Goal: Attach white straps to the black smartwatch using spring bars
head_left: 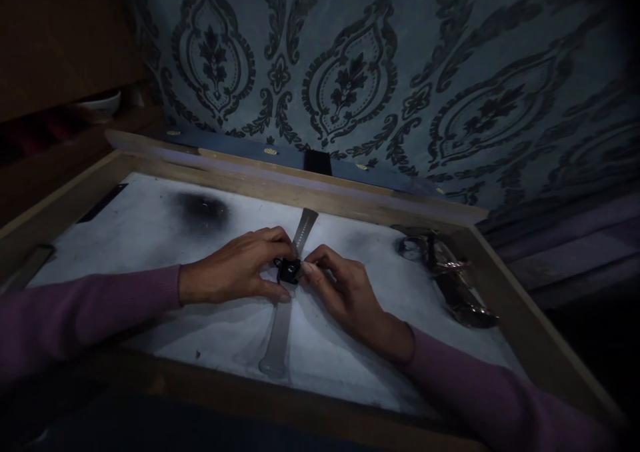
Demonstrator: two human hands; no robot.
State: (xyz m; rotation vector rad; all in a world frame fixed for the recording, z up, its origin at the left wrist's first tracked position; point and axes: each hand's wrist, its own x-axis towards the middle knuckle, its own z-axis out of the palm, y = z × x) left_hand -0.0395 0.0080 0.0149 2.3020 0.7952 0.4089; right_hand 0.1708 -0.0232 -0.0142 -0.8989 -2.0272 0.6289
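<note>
A wristwatch with a dark square case [289, 271] lies on the white surface, its grey strap [275, 345] spread out above and below the case. My left hand [237, 265] grips the watch from the left, fingers at its upper edge and thumb by the lower strap. From the right, my right hand [345, 292] pinches at the side of the case, thumb and forefinger together. Whether a small part sits between those fingertips cannot be made out. The fingers cover some of the case and the upper strap.
Raised wooden edges [530, 319] frame the white surface [370, 365]. Dark, shiny items [450, 279] lie at the right. A thin dark strip [103, 203] and a flat dark-edged object [31, 265] are at the left. Behind stands a patterned wall [280, 25]; a bowl [103, 105] sits on a shelf.
</note>
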